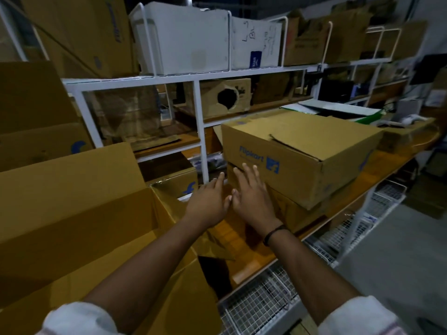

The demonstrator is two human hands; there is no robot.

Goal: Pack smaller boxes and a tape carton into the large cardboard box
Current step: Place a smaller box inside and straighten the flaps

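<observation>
Cardboard fills the view: the big open box (79, 228) stands at the left with its flaps up, while a printed box (297, 153) sits on a lower box (290, 209), stacked on the wooden bench (242, 240) to the right. Both hands reach forward with fingers spread and nothing held (they are almost touching each other). The right hand (251, 194) lies flat against the stack's near face and is nearer; the left hand (208, 201) hovers just left of that corner, the stack's long side running away rightward.

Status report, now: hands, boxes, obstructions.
Left hand and right hand both open, empty, reaching at the stacked boxes. Flipkart box on top of the stack, ungrabbed. Large cardboard box open at left. Nothing blocking.
</observation>
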